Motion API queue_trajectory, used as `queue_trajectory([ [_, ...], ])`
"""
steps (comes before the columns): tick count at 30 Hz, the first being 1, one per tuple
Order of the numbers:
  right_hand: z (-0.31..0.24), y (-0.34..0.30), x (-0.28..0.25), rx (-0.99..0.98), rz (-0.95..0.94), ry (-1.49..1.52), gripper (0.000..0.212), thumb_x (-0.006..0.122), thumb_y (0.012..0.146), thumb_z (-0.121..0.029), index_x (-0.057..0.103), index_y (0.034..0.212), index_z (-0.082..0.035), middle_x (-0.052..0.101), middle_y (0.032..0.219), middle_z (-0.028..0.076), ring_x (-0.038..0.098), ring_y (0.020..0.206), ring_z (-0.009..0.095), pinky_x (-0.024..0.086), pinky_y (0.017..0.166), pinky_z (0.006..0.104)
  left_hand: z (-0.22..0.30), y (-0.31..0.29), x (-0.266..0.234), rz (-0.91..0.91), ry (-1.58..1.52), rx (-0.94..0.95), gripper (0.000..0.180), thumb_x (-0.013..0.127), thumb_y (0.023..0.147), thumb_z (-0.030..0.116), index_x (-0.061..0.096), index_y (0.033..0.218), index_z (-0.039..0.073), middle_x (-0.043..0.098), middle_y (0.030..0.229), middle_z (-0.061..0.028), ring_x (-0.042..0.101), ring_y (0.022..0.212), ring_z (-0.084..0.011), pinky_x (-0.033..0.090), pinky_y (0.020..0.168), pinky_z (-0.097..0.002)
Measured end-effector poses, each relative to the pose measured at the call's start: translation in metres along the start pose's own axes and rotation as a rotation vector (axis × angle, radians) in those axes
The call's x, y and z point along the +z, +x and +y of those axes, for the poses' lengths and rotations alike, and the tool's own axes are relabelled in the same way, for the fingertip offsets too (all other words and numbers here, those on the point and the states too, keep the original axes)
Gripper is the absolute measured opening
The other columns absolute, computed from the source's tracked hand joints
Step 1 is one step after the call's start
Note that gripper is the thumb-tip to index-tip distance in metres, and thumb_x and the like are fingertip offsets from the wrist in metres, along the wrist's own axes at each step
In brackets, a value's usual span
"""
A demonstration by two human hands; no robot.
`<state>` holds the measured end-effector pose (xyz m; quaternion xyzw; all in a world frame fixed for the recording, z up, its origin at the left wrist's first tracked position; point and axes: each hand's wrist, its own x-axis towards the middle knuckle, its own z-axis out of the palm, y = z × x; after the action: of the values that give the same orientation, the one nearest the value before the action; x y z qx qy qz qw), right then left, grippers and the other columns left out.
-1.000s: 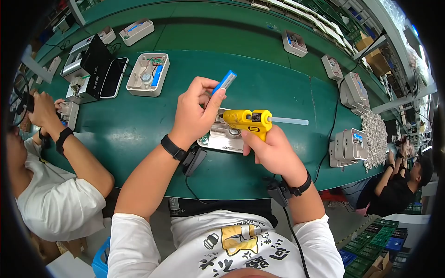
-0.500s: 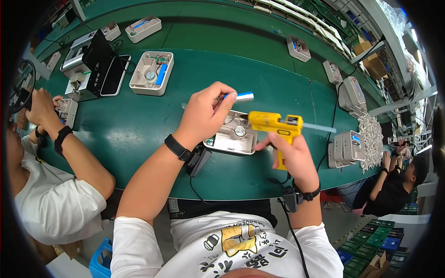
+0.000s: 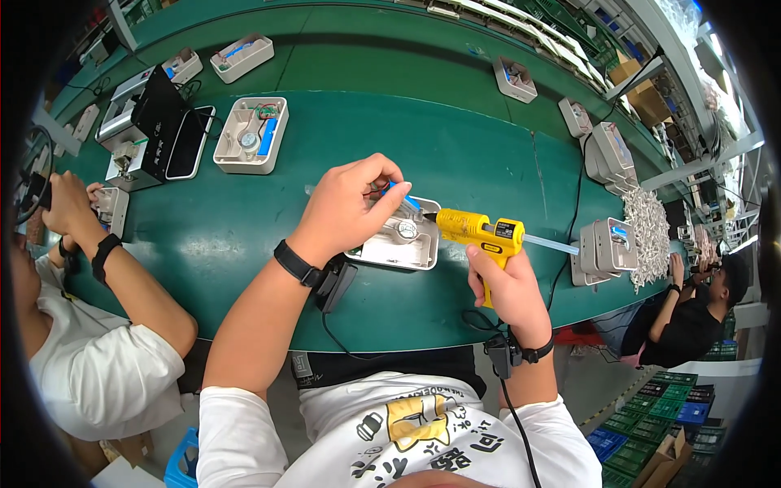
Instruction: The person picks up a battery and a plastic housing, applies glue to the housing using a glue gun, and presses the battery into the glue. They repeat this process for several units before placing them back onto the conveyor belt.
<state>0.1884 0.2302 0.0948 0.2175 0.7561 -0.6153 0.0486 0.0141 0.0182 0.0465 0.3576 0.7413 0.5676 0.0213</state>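
Observation:
My left hand [image 3: 346,203] pinches a blue cylindrical battery [image 3: 401,198] with thin wires, just over the far side of a white plastic housing [image 3: 390,254]. Closed around the handle of a yellow hot glue gun [image 3: 478,229] is my right hand [image 3: 511,289]. The gun's dark nozzle points left, at or very near the battery's lower end; whether they touch, I cannot tell. A translucent glue stick [image 3: 549,243] sticks out of its rear. Inside the housing sits a round pale part [image 3: 406,230] with wires. My left fingers partly cover the battery.
Another filled housing [image 3: 252,134] stands at the far left, beside a black machine [image 3: 142,130]. Stacked housings [image 3: 606,248] and a heap of small white parts [image 3: 647,236] lie right. A co-worker [image 3: 106,309] sits left, another [image 3: 704,305] far right. Cables trail from my wrists.
The battery has tilted and come down closer to the housing. The glue gun has moved a little left and down, its nozzle now by the battery. My right index finger has drawn back toward the gun.

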Motion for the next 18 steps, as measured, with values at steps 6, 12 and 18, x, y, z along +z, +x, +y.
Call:
queue_trajectory([
  [6,0.004,0.001,-0.005,-0.025,-0.051,0.008,0.024,0.065,0.108,-0.026,0.061,0.097,-0.005,0.055,0.068,-0.002,0.054,0.054,0.008,0.045,0.045,0.0264,-0.004,0.001,0.002,0.005,-0.060,0.030,0.015,0.079,0.096,0.012,0.068,0.099,0.001,0.063,0.076,-0.0008,0.050,0.063,-0.0069,0.042,0.059,-0.0240],
  [12,0.001,-0.003,-0.012,-0.028,-0.060,0.046,0.029,0.062,0.109,-0.027,0.065,0.120,0.000,0.072,0.081,0.007,0.057,0.055,0.008,0.048,0.046,0.0259,-0.006,0.001,-0.002,-0.070,0.032,0.106,0.018,0.082,0.093,0.013,0.069,0.098,0.002,0.066,0.079,-0.0035,0.056,0.066,-0.0115,0.048,0.062,-0.0260],
  [18,0.003,0.000,-0.012,-0.052,-0.070,0.065,0.041,0.060,0.110,-0.026,0.061,0.139,0.003,0.080,0.096,0.015,0.059,0.056,0.008,0.050,0.048,0.0257,-0.007,0.003,-0.005,-0.005,0.206,0.071,0.020,0.086,0.088,0.014,0.072,0.095,0.002,0.072,0.088,-0.0100,0.069,0.089,-0.0206,0.057,0.074,-0.0330],
])
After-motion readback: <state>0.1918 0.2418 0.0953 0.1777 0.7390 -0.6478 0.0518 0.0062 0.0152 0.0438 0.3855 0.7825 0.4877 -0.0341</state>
